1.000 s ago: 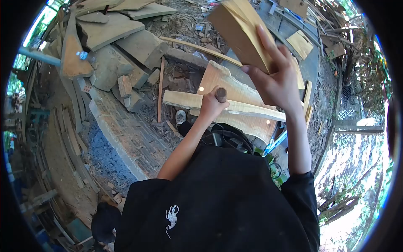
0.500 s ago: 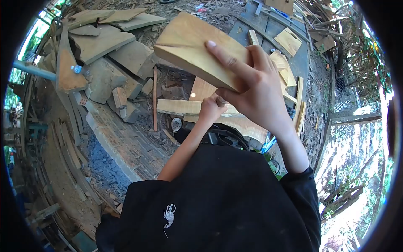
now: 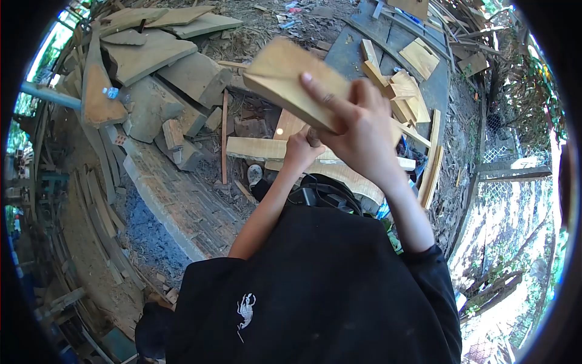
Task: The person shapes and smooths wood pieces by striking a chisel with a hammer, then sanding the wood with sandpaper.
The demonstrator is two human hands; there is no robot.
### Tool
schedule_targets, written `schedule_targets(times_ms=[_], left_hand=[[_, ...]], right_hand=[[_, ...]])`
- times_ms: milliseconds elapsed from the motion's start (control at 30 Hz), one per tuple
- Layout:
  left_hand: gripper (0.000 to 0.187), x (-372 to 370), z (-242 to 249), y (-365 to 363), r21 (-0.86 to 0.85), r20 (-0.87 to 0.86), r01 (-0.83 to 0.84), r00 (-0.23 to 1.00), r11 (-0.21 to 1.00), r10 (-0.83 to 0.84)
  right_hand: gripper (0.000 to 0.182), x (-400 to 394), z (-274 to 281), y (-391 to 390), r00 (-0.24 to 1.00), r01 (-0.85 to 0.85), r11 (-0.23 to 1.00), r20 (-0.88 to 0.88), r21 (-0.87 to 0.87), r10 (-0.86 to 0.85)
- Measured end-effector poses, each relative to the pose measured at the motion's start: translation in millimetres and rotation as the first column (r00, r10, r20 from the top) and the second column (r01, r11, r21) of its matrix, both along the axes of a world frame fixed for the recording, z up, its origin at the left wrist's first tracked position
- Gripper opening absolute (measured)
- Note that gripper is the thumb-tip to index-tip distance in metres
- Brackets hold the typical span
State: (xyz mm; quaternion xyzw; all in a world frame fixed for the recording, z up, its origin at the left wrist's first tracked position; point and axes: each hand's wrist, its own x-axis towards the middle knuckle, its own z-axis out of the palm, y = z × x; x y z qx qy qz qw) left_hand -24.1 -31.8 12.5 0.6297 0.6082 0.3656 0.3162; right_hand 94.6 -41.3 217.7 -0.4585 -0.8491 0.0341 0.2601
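A thick, pale wooden block (image 3: 291,73) is raised in front of me, its far end slightly blurred. My right hand (image 3: 364,130) is wrapped round its near end, with the index finger stretched along the top face. Just left of and below it, my left hand (image 3: 303,149) is closed at the block's lower near corner, and what lies inside its fingers is too hidden to name. Beneath the hands a long light plank (image 3: 257,147) runs crosswise, with a wider board (image 3: 348,176) nearer my body.
Large stone-like slabs (image 3: 145,57) are piled at the upper left beside a brick ledge (image 3: 182,194). Wood offcuts (image 3: 419,59) rest on a dark sheet (image 3: 397,42) at the upper right. Narrow strips (image 3: 431,176) stand right of my right arm.
My right hand and the block have moved down, the block's far end also shifting right. Beyond them, more of the wood offcuts now shows. My left hand has shifted slightly up and left.
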Motion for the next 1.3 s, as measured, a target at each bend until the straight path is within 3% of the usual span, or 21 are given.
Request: schedule_targets(times_ms=[67,167,200,267,300,367,467,600,633,667,700,767,833,900,933,1033,1067,1133,1167,1300], left_hand=[[0.049,7,-5,-5,0.079,-0.013,-0.021,1.0,0.997,0.022],[0.049,10,1,4,0.259,0.046,-0.109,0.994,0.96,0.1],[0.048,10,4,2,0.237,0.092,-0.119,0.991,0.964,0.1],[0.045,6,-4,3,-0.138,-0.048,0.019,0.999,0.99,-0.026],[0.045,4,1,0,-0.122,0.0,0.034,0.999,0.992,-0.034],[0.044,2,13,-1,-0.079,0.099,0.049,0.994,0.996,-0.041],[0.045,10,-22,7,0.261,0.135,-0.121,0.987,0.958,0.088],[0.045,-10,-3,0,0.048,0.102,-0.063,0.993,0.997,0.058],[0.044,-14,6,-5,-0.034,0.143,-0.06,0.988,0.998,0.064],[0.038,-17,9,-5,0.025,0.248,-0.065,0.967,0.998,0.057],[0.039,-21,7,-5,-0.045,0.222,-0.054,0.973,0.998,0.063],[0.041,-31,0,-5,-0.178,0.165,-0.041,0.984,0.983,0.071],[0.031,-36,-12,-4,-0.179,0.195,-0.089,0.973,0.98,0.124],[0.034,-46,-19,-3,-0.149,0.28,-0.053,0.955,0.987,0.094],[0.032,-52,-26,-3,-0.049,0.223,-0.023,0.974,0.999,0.034],[0.033,-68,-35,-3,-0.251,0.564,0.062,0.82,0.966,0.094],[0.033,-73,-33,-5,-0.317,0.563,0.047,0.813,0.947,0.149],[0.033,-73,-15,-7,-0.421,0.565,0.018,0.788,0.907,0.247],[0.033,-76,-9,-8,-0.461,0.554,-0.02,0.775,0.887,0.305],[0.043,-114,-41,-12,-0.547,0.689,0.094,0.615,0.832,0.384]], right_hand=[[0.059,-6,-44,2,0.994,0.033,0.994,0.105,-0.103,-0.022],[0.059,-9,-40,6,0.992,-0.019,0.993,0.125,-0.113,0.033],[0.059,-9,-25,3,0.993,-0.05,0.995,0.105,-0.084,0.058],[0.063,-9,6,0,0.996,-0.082,0.996,0.033,-0.023,0.083],[0.065,-11,11,0,0.998,-0.065,0.998,0.018,0.027,0.064],[0.068,-13,16,3,0.999,-0.04,0.99,-0.01,0.136,0.041],[0.071,-16,-45,8,0.997,-0.031,0.999,0.075,-0.024,0.032],[0.071,1,-44,16,0.988,-0.031,0.974,0.142,-0.223,0.064],[0.071,8,-45,16,0.996,0.007,0.966,0.086,-0.258,0.016],[0.072,16,-46,16,0.999,0.041,0.954,0.034,-0.296,-0.032],[0.073,24,-48,18,0.997,0.07,0.941,-0.017,-0.33,-0.079],[0.08,41,-86,25,0.969,0.161,0.898,-0.105,-0.41,-0.222],[0.087,56,-149,32,0.902,0.254,0.847,-0.201,-0.467,-0.381],[0.095,63,-187,29,0.83,0.462,0.67,0.016,-0.581,-0.558],[0.095,72,-214,26,0.804,0.534,0.662,0.074,-0.526,-0.59],[0.093,87,-264,18,0.762,0.639,0.67,0.188,-0.378,-0.62],[0.095,94,-276,19,0.739,0.651,0.547,0.275,-0.527,-0.616],[0.094,98,-292,18,0.724,0.689,0.49,0.469,-0.535,-0.506],[0.096,91,-287,12,0.707,0.707,0.542,0.448,-0.454,-0.547],[0.1,94,-295,18,0.718,0.693,0.498,0.435,-0.522,-0.544]])
